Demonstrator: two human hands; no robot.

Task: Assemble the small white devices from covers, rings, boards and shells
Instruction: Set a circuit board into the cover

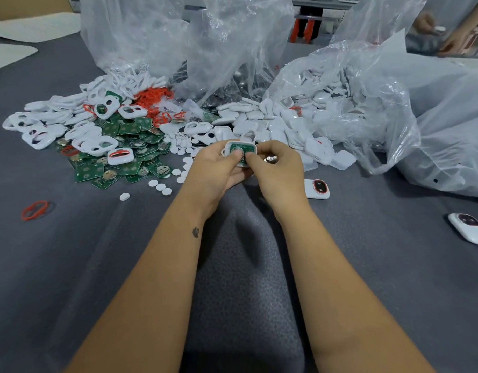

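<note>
Both hands point(244, 168) grip small white plastic cover point(239, 152), thumbs pressing green circuit board point(241, 153) down to seat it.

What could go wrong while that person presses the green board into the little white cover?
Both thumbs press the board into the cover, gripped by the left hand and right hand; uneven pressure might seat it crooked or crack it. The pieces are held over the loose white discs, so a slip could lose a part in the pile. A finished device lies by the right wrist and might get knocked.
</note>
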